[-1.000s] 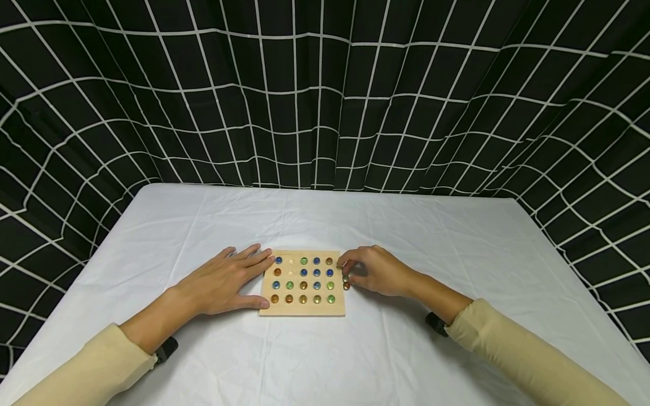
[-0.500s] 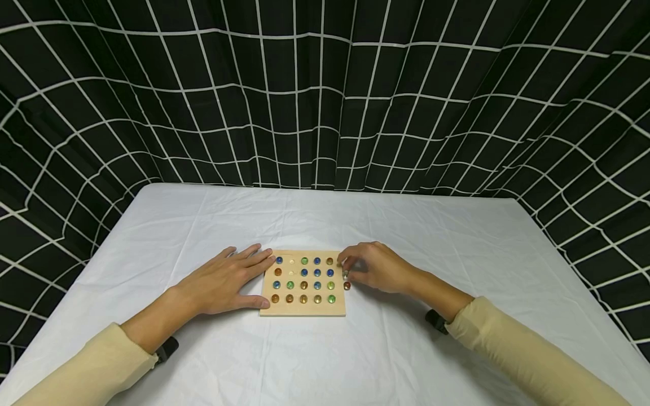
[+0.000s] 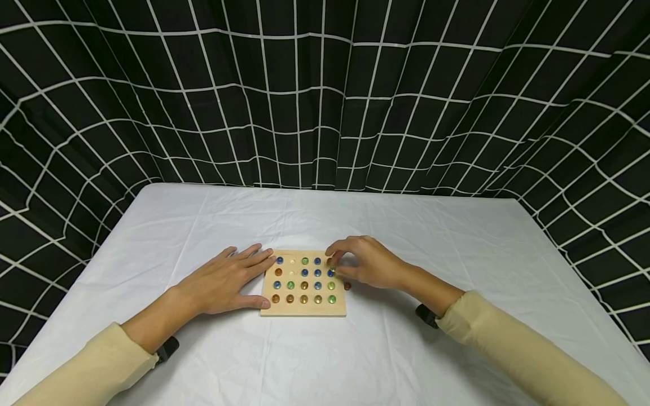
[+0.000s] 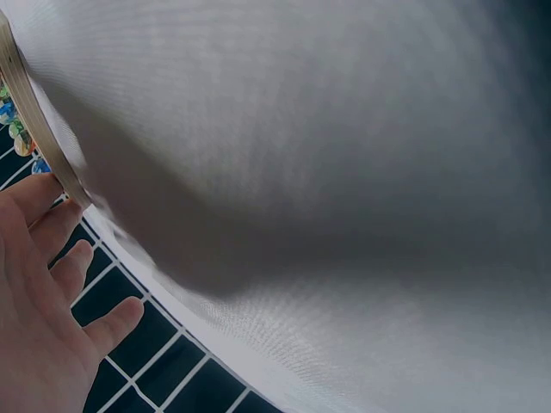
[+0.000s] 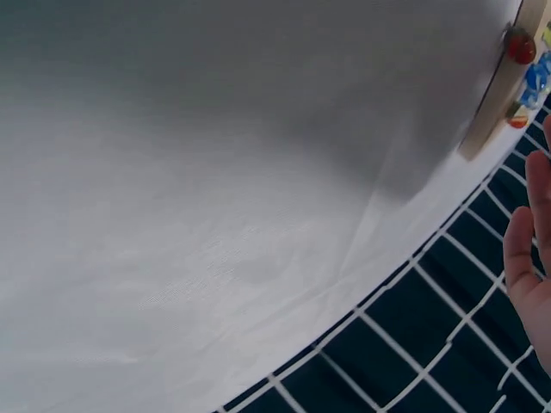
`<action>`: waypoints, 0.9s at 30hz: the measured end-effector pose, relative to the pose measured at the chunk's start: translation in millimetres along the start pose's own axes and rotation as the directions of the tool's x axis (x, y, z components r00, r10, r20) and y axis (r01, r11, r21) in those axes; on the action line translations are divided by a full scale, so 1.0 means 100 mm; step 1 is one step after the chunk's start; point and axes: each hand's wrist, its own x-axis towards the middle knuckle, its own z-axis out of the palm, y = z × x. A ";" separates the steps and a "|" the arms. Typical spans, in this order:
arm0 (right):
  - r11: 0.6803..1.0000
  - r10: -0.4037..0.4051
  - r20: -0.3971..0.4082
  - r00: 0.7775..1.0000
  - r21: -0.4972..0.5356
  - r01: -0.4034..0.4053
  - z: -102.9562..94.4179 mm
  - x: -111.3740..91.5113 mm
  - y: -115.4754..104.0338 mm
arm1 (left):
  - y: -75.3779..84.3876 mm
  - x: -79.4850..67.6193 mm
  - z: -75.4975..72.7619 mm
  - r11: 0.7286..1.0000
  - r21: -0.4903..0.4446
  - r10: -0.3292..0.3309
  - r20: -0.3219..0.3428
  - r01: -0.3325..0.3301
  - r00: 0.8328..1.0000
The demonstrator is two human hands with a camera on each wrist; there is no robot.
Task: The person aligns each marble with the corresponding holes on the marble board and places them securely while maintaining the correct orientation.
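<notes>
A pale wooden board [image 3: 299,310] lies on the table, with rows of coloured glass marbles in its hollows. Two hollows in the second column from the left, in the far two rows, hold no marble. My left hand [image 3: 228,282] rests with spread fingers on the board's left edge. Above the board's right side, my right hand [image 3: 369,263] pinches a small greenish marble [image 3: 333,268] between thumb and fingers; the fingers partly hide it. A reddish-brown marble [image 3: 347,286] sits just off the board's right edge, also visible as a red marble [image 5: 520,47] in the right wrist view.
A white cloth [image 3: 325,361] with light creases covers the table. Behind and at both sides hangs a black curtain [image 3: 325,113] with a white grid. A dark wrist device [image 3: 166,349] shows at the left sleeve.
My right hand has taken up one of the two marbles beside the board and moved left over the board's right columns. The left hand stays where it was.
</notes>
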 end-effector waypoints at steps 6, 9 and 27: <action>0.999 -0.018 0.008 1.000 0.035 0.018 0.07 0.10 -0.10 | 0.01 0.00 -0.01 1.000 0.000 -0.002 0.003 0.002 1.000; 0.999 -0.037 0.006 0.999 0.040 0.036 0.10 0.15 -0.14 | 0.01 0.00 -0.01 1.000 0.002 -0.002 0.003 0.002 1.000; 0.994 -0.102 0.050 0.994 0.046 0.100 0.24 0.47 -0.30 | -0.01 -0.01 -0.01 1.000 -0.001 0.005 0.004 -0.005 1.000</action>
